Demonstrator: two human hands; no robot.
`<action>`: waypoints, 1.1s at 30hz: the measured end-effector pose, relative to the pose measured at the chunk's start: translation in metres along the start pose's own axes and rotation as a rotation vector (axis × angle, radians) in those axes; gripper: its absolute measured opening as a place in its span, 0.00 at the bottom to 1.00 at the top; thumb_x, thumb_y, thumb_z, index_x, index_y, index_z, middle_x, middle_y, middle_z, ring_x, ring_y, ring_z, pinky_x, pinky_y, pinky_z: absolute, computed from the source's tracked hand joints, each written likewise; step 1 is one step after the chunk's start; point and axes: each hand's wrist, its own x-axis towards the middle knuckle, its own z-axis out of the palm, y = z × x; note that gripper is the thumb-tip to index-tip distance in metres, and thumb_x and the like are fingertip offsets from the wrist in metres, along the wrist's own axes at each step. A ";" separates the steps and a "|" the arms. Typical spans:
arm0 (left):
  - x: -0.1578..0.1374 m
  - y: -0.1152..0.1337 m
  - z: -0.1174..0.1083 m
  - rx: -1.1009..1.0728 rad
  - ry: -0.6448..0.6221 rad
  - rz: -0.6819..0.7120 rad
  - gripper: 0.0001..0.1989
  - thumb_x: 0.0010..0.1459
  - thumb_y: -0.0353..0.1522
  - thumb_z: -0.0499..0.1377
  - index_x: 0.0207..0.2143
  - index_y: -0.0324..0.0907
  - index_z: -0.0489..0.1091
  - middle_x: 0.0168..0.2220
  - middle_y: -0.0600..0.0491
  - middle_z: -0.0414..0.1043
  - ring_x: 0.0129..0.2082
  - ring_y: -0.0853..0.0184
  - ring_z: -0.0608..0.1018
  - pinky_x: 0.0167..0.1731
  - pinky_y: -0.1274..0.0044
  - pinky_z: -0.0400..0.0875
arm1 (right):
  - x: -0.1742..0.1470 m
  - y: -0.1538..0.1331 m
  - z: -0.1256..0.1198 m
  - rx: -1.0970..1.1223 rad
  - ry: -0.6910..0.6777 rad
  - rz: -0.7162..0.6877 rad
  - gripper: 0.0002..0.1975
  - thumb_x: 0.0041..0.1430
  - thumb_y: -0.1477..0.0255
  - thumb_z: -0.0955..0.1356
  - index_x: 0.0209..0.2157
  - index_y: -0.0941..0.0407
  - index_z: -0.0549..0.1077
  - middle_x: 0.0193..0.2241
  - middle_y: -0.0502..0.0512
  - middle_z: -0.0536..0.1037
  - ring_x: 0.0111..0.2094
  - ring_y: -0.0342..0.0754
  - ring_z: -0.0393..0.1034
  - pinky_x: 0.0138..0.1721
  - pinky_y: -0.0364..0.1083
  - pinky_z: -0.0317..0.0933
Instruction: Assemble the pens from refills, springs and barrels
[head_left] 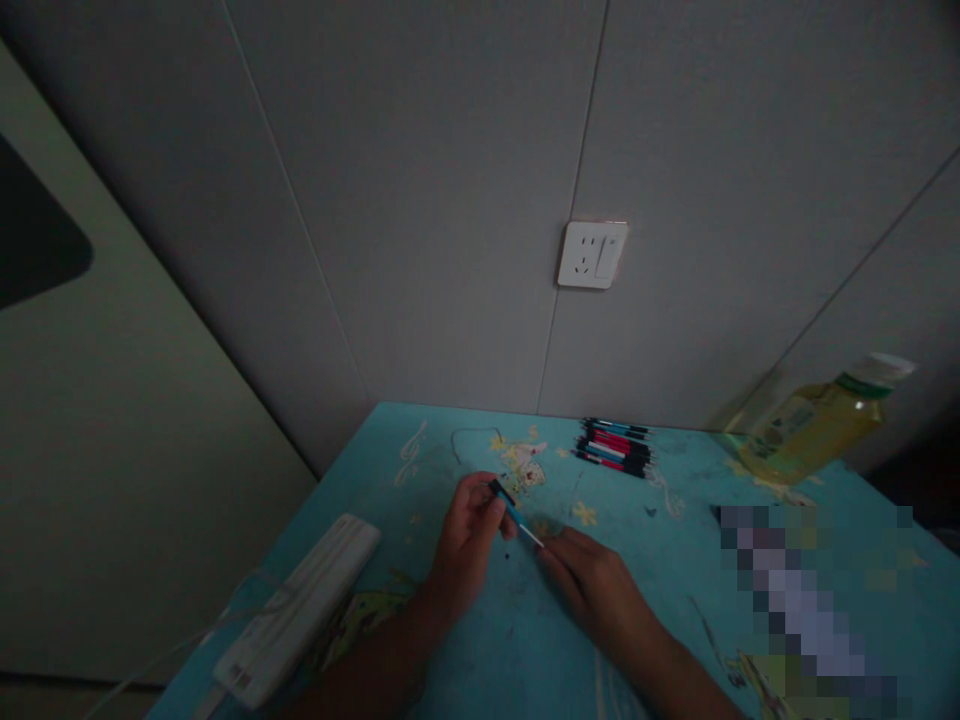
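Note:
Over the middle of the table, my left hand (471, 530) is closed round the barrel of a blue and black pen (507, 501). A thin white refill (531, 535) sticks out of the pen's lower right end. My right hand (589, 575) pinches the far end of this refill between thumb and forefinger. A tiny dark piece (507, 556) lies on the table just below the pen. Beyond my hands, near the wall, several blue, red and black pens (613, 447) lie side by side in a pile.
A blue patterned cover lies on the table (420, 450), which meets a grey wall with a socket (592, 255). At the left is a white power strip (300, 610) with a cable. A bottle of yellow liquid (817, 425) and a pixelated object (802, 600) are on the right.

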 end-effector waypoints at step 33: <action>0.005 -0.007 -0.015 0.424 -0.013 -0.210 0.19 0.54 0.44 0.62 0.42 0.43 0.67 0.27 0.56 0.74 0.30 0.64 0.77 0.33 0.75 0.70 | 0.005 0.009 -0.021 0.594 0.257 0.239 0.10 0.61 0.66 0.68 0.41 0.54 0.78 0.37 0.53 0.78 0.37 0.46 0.72 0.39 0.45 0.64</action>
